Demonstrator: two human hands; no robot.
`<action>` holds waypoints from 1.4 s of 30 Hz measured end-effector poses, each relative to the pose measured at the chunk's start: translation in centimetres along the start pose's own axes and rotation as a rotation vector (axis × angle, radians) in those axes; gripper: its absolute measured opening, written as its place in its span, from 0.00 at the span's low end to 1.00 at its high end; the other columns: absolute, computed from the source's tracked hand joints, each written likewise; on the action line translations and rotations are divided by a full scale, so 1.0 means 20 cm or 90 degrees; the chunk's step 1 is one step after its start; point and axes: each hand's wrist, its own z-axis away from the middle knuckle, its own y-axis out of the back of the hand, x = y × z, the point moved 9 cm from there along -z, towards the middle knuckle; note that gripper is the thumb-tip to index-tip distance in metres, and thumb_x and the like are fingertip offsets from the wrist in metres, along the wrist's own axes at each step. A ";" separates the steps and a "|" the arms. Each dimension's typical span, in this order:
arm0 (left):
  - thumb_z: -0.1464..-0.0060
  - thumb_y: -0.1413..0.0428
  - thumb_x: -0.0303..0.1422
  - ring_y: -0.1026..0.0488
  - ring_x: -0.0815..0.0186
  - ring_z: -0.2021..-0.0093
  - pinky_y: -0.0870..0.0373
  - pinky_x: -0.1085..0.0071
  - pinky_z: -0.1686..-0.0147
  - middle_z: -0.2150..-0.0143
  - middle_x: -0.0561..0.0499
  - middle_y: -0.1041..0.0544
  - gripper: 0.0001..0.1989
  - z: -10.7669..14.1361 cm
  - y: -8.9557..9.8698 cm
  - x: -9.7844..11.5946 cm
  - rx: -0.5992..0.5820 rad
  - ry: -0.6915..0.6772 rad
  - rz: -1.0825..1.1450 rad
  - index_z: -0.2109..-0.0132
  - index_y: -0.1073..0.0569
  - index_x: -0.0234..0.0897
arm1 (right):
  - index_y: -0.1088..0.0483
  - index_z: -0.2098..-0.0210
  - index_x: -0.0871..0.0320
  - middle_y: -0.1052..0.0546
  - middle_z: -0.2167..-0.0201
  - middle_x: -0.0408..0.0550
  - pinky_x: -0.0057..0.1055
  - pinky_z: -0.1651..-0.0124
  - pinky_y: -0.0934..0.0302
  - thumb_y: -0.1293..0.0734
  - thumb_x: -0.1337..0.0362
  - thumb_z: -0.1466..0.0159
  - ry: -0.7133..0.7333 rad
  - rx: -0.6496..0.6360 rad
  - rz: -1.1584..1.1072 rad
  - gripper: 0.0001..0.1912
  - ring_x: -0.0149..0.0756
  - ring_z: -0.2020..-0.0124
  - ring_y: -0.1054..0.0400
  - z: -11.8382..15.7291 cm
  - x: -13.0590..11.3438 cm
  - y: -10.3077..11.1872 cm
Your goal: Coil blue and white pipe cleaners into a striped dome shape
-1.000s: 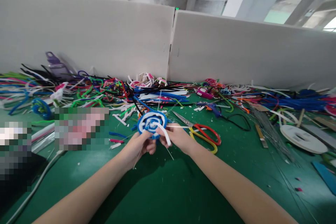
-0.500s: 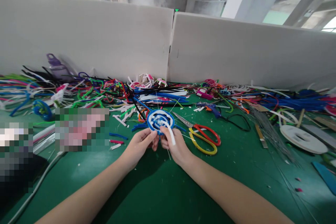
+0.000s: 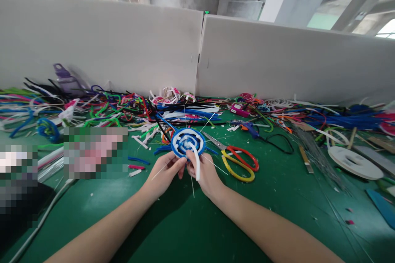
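Observation:
Between my hands is a round blue and white woven disc (image 3: 188,143) with thin clear spokes sticking out all round. A white strip (image 3: 196,166) comes from its middle and hangs over the near rim. My left hand (image 3: 165,172) pinches the disc's near left edge, thumb on top. My right hand (image 3: 202,172) grips the near right edge, its fingers by the white strip; some fingertips are hidden under the disc. Just right of the disc lie scissors (image 3: 240,160) with one red and one yellow handle, blades spread.
Piles of coloured strips (image 3: 132,107) line the back of the green table (image 3: 191,230) along a grey partition (image 3: 262,57). A purple bottle (image 3: 66,80) stands back left. A white spool (image 3: 354,162) and clear strands lie right. A white cable (image 3: 40,222) runs at left.
The disc has turned and shifted slightly left in my hands. Its white strip now hangs straighter toward me, and more of the spokes show. My grip stays on the near edge.

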 end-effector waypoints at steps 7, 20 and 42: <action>0.45 0.50 0.44 0.34 0.69 0.79 0.40 0.73 0.76 0.83 0.56 0.32 0.19 0.01 0.01 0.01 0.033 0.013 0.039 0.77 0.35 0.37 | 0.45 0.86 0.57 0.46 0.90 0.35 0.24 0.84 0.58 0.36 0.52 0.42 0.024 0.005 0.096 0.23 0.23 0.87 0.54 0.04 -0.08 -0.04; 0.49 0.46 0.40 0.41 0.73 0.81 0.44 0.75 0.79 0.84 0.59 0.38 0.15 0.02 0.03 -0.04 0.124 0.038 0.202 0.77 0.35 0.37 | 0.42 0.83 0.58 0.41 0.86 0.38 0.26 0.78 0.51 0.38 0.51 0.39 0.055 0.010 0.138 0.22 0.27 0.82 0.46 0.06 -0.04 -0.05; 0.46 0.48 0.42 0.37 0.71 0.78 0.41 0.73 0.74 0.80 0.57 0.34 0.16 0.02 -0.02 0.02 0.022 0.008 0.172 0.76 0.35 0.37 | 0.42 0.83 0.56 0.43 0.86 0.38 0.27 0.80 0.51 0.37 0.51 0.40 0.069 0.015 0.112 0.21 0.26 0.84 0.49 0.05 -0.08 -0.02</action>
